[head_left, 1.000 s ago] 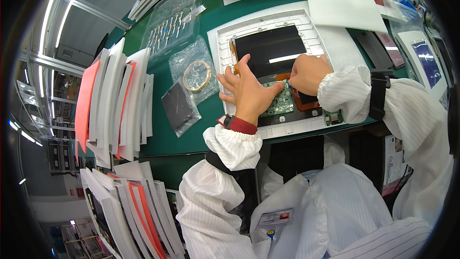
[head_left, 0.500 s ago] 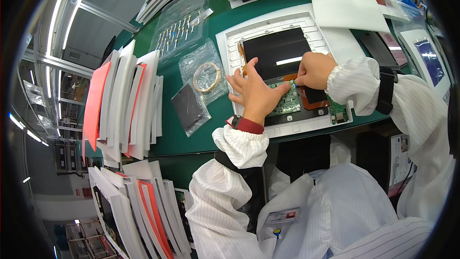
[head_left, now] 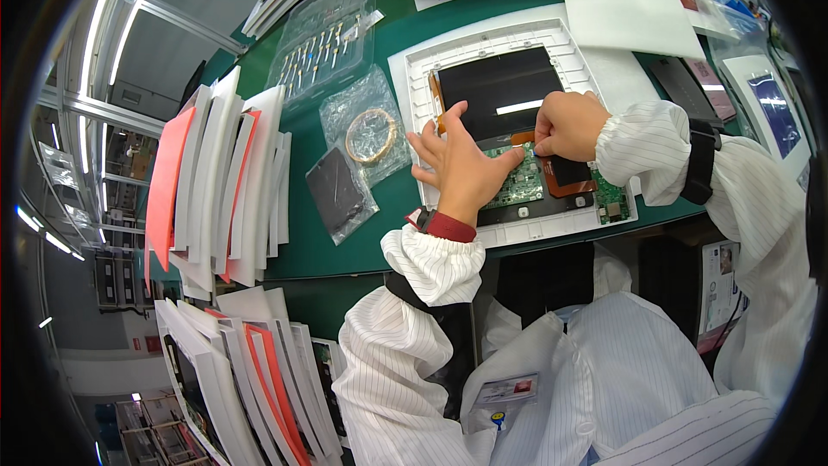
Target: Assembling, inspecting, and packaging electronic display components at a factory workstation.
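A white plastic housing [head_left: 562, 223] lies on the green table with a glossy black panel [head_left: 496, 91] in it. Inside, toward me, sits a green circuit board [head_left: 523, 184], with an orange flex cable [head_left: 567, 189] to its right and a smaller green board [head_left: 611, 199] at the near right corner. My left hand [head_left: 459, 166] is open over the board's left side, fingers spread, the thumb reaching its top right corner. Beside that thumb, my right hand [head_left: 573, 126] is closed in a pinch by the board's edge and the orange cable; whatever it pinches is hidden.
Left of the housing lie a bagged ring-shaped coil [head_left: 372, 138], a bagged dark flat piece [head_left: 337, 193] and a clear tray [head_left: 366, 5] of small wired parts. White and red foam sheets [head_left: 207, 181] stand upright at the left. White foam [head_left: 625, 13] lies behind.
My right fingertips have shifted very slightly at the board's edge, and a small blue spot there no longer shows. My left hand keeps its pose. The view has moved a little.
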`<state>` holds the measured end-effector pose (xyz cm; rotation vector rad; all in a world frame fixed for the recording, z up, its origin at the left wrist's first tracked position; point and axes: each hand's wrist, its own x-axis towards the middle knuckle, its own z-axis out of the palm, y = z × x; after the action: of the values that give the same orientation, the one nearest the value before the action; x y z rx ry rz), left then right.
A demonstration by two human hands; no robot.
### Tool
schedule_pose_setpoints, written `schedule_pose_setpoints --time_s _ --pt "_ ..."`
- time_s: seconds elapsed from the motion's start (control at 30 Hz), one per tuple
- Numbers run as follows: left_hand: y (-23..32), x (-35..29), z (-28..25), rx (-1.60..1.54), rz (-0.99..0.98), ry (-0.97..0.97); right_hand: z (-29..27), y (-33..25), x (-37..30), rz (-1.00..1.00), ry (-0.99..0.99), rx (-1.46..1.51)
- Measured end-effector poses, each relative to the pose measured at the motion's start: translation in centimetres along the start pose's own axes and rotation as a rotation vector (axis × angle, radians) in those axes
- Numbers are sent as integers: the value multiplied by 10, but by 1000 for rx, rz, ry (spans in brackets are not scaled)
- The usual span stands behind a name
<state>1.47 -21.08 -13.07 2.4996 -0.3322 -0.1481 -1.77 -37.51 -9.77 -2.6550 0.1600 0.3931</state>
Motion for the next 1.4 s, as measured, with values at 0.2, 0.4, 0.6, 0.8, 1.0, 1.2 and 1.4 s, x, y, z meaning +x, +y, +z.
schedule_pose_setpoints --time_s 0.2,0.4,0.6,0.8,1.0,1.2,1.4 --pt "0 -1 1 70 -16 15 -3 -3 -3 -90 -8 -67" --pt "0 0 2 34 -10 7 -1 1 4 -77 -19 -85" --pt "0 0 0 -8 2 -11 -4 0 12 -8 -94 -23" --pt "2 0 0 -13 3 -6 -3 -2 14 5 -79 -43" --pt "3 1 4 40 -13 13 6 1 14 -47 38 -29" --pt "7 1 4 107 -26 31 9 0 15 -36 48 -59" --pt "6 3 7 123 -31 48 13 2 17 -64 55 -86"
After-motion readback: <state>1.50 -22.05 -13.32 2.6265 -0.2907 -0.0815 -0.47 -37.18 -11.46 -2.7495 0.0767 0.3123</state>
